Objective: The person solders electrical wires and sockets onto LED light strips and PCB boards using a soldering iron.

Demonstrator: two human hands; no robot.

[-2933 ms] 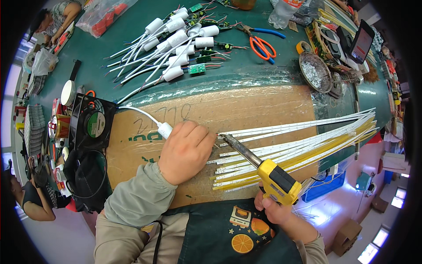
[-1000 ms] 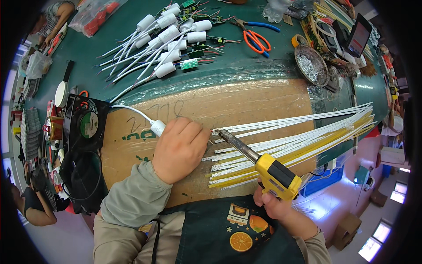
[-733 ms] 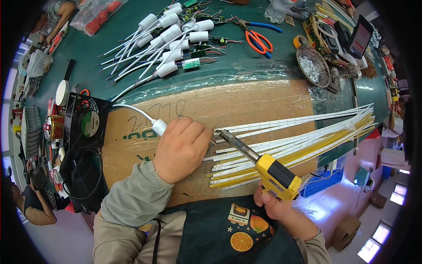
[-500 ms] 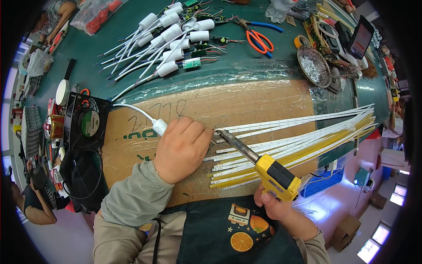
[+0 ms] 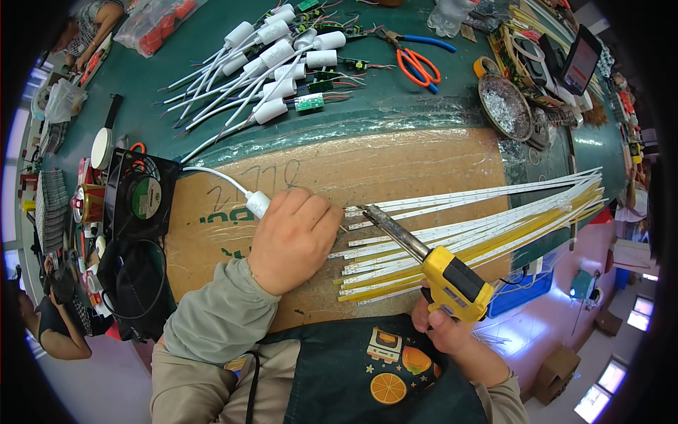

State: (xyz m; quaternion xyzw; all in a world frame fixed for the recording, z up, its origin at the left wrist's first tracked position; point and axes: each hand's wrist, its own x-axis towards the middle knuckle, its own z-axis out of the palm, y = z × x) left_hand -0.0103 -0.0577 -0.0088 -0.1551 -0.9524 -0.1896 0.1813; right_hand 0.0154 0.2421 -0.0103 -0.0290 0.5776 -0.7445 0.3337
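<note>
My left hand (image 5: 295, 240) is closed over a white cylindrical housing (image 5: 258, 203) with a white cable running left from it. The fingertips are turned away, and a thin wire end shows just past them. My right hand (image 5: 445, 326) grips a yellow-and-black soldering gun (image 5: 458, 283). Its dark metal tip rests close above the left ends of the upper white LED strips (image 5: 417, 202); whether it touches them I cannot tell. More white and yellow strips (image 5: 424, 258) fan out to the right, under the gun's barrel.
A worn brown board (image 5: 233, 275) lies on the green table (image 5: 424, 99). Behind it are several white housings (image 5: 271, 109) with circuit boards, two pliers (image 5: 418, 67) and a round dish (image 5: 504, 106). A black fan (image 5: 141, 198) stands left. Other people sit at the left edge.
The soldering gun has shifted slightly right and down with my right hand, its tip moving a little right along the strip ends. My left hand has stayed in place.
</note>
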